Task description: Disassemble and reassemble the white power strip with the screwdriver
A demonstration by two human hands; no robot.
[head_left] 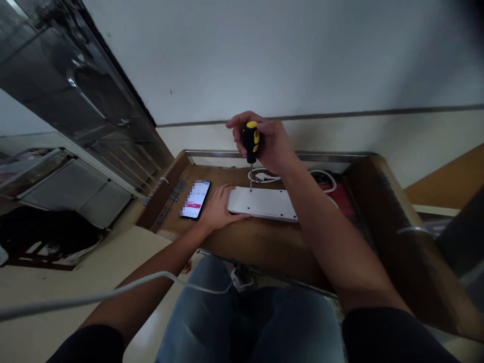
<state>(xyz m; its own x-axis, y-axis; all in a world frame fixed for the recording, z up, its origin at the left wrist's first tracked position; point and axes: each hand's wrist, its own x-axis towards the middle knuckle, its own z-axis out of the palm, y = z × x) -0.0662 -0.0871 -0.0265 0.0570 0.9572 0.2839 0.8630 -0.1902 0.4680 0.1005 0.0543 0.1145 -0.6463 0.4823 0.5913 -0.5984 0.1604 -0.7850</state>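
Observation:
A long white power strip (264, 201) lies on the brown cardboard surface with several dark screw holes facing up. My left hand (221, 207) grips its left end, the thumb along the near edge and the fingers over the far side. In my right hand (270, 141) is a screwdriver (251, 143) with a black and yellow handle, held upright between thumb and fingers. Its shaft points straight down, and its tip meets a hole near the strip's far left edge. Whether a screw sits in that hole is too small to tell.
A phone (195, 200) with a lit screen lies left of my left hand. Behind the strip is a white cable with a plug (264, 177). A red item (340, 198) lies to the right. Raised cardboard sides (408, 242) border the surface, and a wall rises behind. A pale cord (162, 275) crosses my left forearm.

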